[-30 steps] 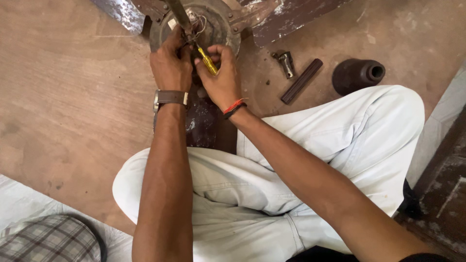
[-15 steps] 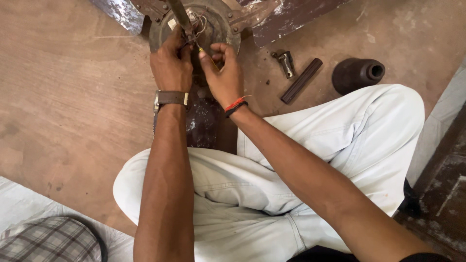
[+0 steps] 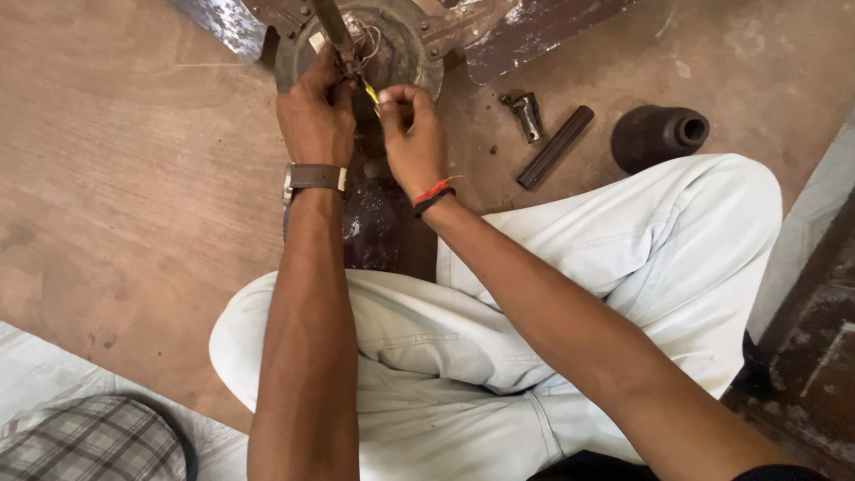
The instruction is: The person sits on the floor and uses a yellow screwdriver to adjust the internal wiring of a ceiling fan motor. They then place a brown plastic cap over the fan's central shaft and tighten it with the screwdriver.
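Bare floor [image 3: 134, 178] left; rod [image 3: 556, 147], cap [image 3: 659, 136] clutter right.

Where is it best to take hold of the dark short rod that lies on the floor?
Grip the rod at its middle, from above, fingers across its long sides. It lies flat and slanted, free of the small metal fitting and the dark cup-shaped piece.

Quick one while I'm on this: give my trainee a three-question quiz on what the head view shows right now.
1. True or false: the dark rod lies on the floor apart from both hands.
2. Which wrist wears the watch? A) left B) right
3. Fill in: both hands meet over the round ______ of the ceiling fan.

Key:
1. True.
2. A; the right hand has a red and black thread band, the left hand the watch.
3. Motor housing.
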